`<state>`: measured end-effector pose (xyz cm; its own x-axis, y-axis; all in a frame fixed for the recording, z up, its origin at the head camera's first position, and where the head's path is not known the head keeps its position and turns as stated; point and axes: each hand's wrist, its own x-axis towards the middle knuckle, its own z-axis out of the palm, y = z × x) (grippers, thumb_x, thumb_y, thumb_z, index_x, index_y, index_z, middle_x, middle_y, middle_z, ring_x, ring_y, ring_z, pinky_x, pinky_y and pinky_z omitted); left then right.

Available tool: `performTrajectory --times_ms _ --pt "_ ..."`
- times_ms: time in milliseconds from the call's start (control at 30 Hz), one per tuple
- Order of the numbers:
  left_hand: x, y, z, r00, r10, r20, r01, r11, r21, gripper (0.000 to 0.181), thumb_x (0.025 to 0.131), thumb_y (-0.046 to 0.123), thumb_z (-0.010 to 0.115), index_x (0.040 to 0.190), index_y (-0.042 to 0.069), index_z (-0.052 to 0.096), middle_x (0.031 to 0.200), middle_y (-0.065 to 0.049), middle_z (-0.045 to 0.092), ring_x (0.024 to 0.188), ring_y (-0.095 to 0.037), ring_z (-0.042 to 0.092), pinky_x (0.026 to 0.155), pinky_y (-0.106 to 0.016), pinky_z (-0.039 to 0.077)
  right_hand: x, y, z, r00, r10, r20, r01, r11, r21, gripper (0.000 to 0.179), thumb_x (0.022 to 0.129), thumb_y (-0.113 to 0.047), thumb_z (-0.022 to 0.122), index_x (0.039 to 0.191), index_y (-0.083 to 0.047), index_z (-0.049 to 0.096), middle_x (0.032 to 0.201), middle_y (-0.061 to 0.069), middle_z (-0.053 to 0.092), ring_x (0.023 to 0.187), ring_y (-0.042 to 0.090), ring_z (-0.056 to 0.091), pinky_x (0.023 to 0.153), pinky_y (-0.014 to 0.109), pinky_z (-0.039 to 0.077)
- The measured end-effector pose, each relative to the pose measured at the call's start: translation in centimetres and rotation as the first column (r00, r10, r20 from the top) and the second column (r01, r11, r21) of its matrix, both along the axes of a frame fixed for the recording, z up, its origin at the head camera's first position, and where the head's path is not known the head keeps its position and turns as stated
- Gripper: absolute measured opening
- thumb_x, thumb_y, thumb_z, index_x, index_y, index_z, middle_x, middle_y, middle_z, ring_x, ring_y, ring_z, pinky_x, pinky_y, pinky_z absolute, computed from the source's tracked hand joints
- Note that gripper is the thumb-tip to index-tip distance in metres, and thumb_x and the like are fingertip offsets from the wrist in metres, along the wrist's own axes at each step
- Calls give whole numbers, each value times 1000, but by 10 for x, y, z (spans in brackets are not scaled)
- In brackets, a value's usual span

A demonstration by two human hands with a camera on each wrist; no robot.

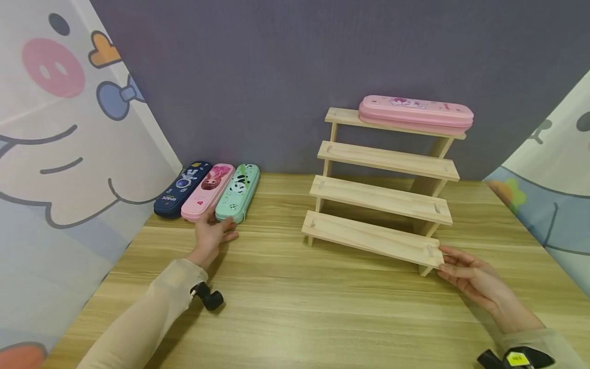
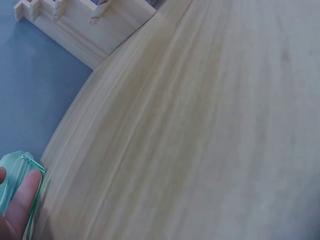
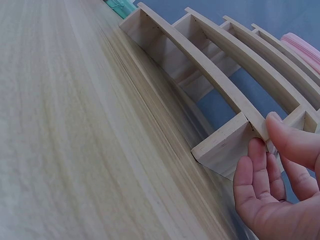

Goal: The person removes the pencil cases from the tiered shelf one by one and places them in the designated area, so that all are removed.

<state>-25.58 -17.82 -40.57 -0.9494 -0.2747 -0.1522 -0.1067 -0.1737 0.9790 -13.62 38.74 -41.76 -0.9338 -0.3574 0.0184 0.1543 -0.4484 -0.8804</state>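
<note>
My left hand [image 1: 209,238] is at the near end of a mint green pencil case [image 1: 238,192] with a panda on it, fingertips right at its edge. In the left wrist view, a straight finger [image 2: 24,202] lies along the case's zipper end. A pink pencil case [image 1: 208,192] and a dark blue one [image 1: 183,189] with a space print lie beside it. My right hand [image 1: 475,282] pinches the right end of the lowest board of a four-tier wooden shelf [image 1: 369,236], thumb over the board and fingers curled beneath.
Another pink pencil case [image 1: 415,114] lies on the shelf's top tier. The shelf stands on a wood-grain table [image 1: 286,307], in front of a dark grey wall [image 1: 286,77]. Cartoon-print cloths hang at the left [image 1: 69,138] and right.
</note>
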Motion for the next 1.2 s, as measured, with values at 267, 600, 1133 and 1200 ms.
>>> performTrajectory --times_ms 267,600,1133,1200 --pt "2 -3 11 1000 4 8 -4 1000 -8 73 95 -3 60 157 5 20 146 -20 35 63 -11 68 50 -27 59 1 -2 2 1000 -18 9 18 1000 6 51 99 18 38 124 -13 70 109 6 59 101 20 65 89 28 56" --pt "-10 5 53 996 -39 -78 34 998 -61 72 97 10 64 156 14 24 145 -15 26 73 -14 71 51 -24 58 2 -3 2 999 -27 21 27 1000 1 51 99 18 38 123 -14 70 109 6 60 100 20 65 88 28 57" --pt "-49 103 111 955 -179 -235 172 984 -52 81 92 16 74 156 22 25 146 -10 32 93 -38 67 56 -33 61 2 -1 2 1000 -11 10 11 1000 -2 49 99 17 41 124 -13 70 110 6 61 102 19 65 90 29 56" --pt "-53 115 116 951 -175 -255 170 984 -45 80 91 15 74 156 21 27 146 -11 33 85 -33 69 53 -31 59 2 -2 1 1000 -9 9 9 1000 -8 49 99 17 40 124 -13 70 111 6 61 102 19 65 90 29 56"
